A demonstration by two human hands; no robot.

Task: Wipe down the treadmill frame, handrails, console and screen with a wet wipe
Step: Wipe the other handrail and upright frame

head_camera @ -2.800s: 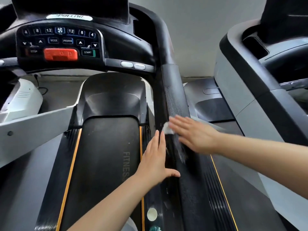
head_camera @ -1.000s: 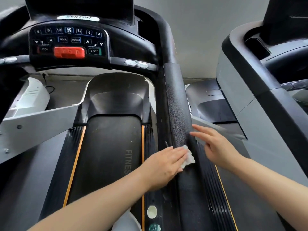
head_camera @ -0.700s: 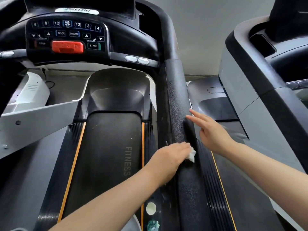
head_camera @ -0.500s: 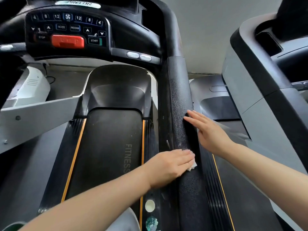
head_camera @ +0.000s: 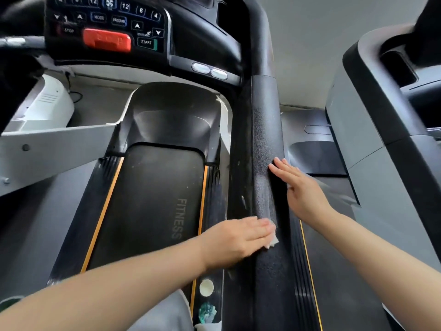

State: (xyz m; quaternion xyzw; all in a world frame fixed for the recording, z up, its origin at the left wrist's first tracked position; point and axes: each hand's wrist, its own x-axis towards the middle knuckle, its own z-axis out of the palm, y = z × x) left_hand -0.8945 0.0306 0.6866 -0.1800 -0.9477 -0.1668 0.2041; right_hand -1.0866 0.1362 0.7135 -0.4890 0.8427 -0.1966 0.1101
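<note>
On the right handrail, my left hand presses the wet wipe flat, fingers straight and together, spreading pressure. My right hand rests open alongside, fingers extended, probably for balance.

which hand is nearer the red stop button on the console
Right. The right hand rests higher up the handrail, closer to the red button; the left hand presses the wipe lower down.
</note>
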